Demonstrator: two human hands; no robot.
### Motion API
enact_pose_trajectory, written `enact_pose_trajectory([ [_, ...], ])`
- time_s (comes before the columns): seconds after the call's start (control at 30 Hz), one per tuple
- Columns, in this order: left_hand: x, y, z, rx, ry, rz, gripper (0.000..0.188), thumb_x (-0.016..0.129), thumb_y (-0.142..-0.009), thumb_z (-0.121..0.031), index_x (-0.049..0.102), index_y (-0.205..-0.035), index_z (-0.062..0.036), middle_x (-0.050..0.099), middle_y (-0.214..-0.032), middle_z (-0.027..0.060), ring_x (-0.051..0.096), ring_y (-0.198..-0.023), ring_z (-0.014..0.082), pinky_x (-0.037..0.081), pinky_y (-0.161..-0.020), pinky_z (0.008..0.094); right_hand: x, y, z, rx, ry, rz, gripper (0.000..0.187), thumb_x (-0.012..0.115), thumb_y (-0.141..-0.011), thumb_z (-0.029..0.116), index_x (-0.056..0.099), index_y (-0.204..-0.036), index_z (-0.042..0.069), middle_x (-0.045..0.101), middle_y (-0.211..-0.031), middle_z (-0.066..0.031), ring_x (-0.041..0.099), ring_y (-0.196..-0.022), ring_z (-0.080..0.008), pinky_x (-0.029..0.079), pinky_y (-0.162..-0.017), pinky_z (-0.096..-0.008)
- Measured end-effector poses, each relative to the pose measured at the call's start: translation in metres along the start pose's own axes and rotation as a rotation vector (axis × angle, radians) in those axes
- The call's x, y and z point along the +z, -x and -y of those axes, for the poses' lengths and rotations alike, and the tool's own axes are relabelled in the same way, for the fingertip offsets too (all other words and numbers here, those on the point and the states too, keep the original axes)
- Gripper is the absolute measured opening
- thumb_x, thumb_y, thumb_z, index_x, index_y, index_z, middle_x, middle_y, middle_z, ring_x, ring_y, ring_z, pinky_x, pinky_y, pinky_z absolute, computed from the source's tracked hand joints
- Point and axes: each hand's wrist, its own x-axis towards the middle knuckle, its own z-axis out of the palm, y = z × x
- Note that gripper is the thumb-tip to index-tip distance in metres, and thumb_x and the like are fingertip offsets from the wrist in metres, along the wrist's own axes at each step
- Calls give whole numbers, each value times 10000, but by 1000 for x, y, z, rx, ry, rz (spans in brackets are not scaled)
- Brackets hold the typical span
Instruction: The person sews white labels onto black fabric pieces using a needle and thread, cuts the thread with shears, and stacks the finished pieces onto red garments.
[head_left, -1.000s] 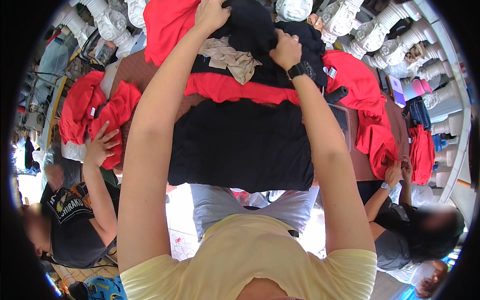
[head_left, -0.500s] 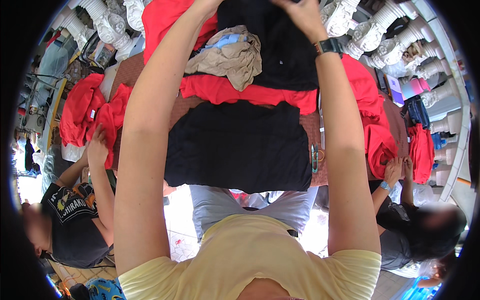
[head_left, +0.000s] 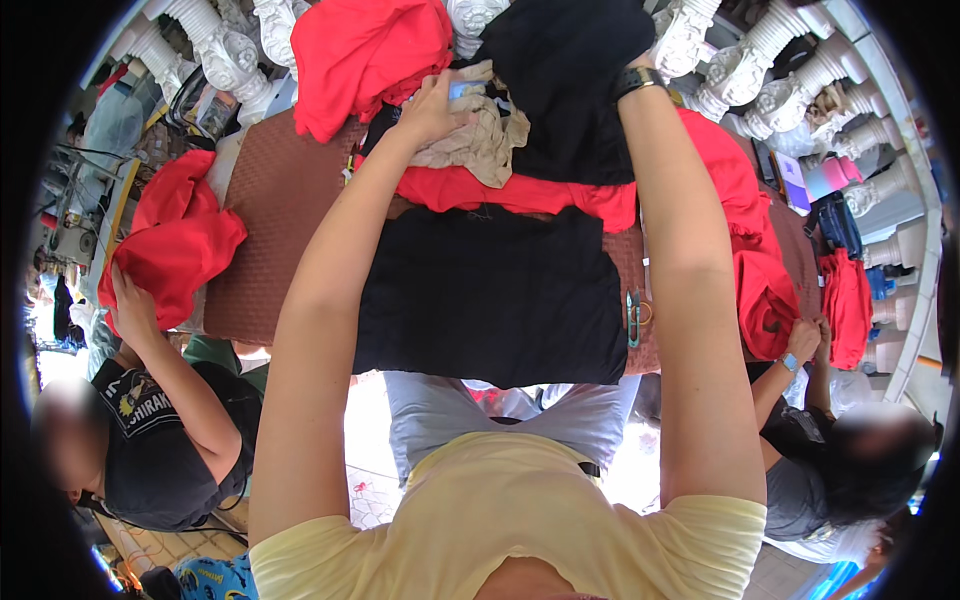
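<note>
My left hand [head_left: 430, 110] is at a crumpled beige cloth [head_left: 490, 140] with a light blue patch, thumb and fingers around part of it. My right hand [head_left: 640, 66], below a dark wristwatch, grips the right edge of a black cloth [head_left: 570, 90] at the far side; its fingertips are hidden by the fabric. A red cloth [head_left: 540, 193] lies under the beige and black pieces. Closest to me a folded black garment [head_left: 490, 295] is spread flat. Beside its right edge are small teal thread snips [head_left: 632, 318].
The table has a brown textured cover [head_left: 275, 220]. A red heap [head_left: 370, 60] is at its far left. Co-workers on the left and right handle red cloths [head_left: 180, 260] [head_left: 765, 300]. White balusters [head_left: 755, 60] line the far side. A pink-lidded container [head_left: 832, 175] stands at the right.
My left hand has come back from the far edge to the beige cloth. My right hand has shifted to the black cloth's right edge. The left co-worker's red cloth has moved.
</note>
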Motion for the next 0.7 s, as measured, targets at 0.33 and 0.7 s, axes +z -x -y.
enact_pose_trajectory([
  [0.33, -1, -1, 0, -140, -163, -34, 618, 804, -771, -524, 631, -1228, -145, 646, -1222, 138, 590, -1173, 345, 429, -970, 555, -84, -8, 16, 14, 55, -65, 522, 705, -900, 229, 563, -1342, -10, 592, -1322, -207, 546, -1223, -310, 395, -1082, -355],
  [0.7, 10, 3, -4, 33, -226, -71, 838, 816, -677, -586, 553, -1376, -206, 547, -1384, 120, 455, -1312, 370, 360, -1051, 620, -177, 94, 70, 104, 161, 98, 512, 692, -905, 236, 565, -1335, -12, 597, -1293, -212, 549, -1181, -310, 404, -1048, -353],
])
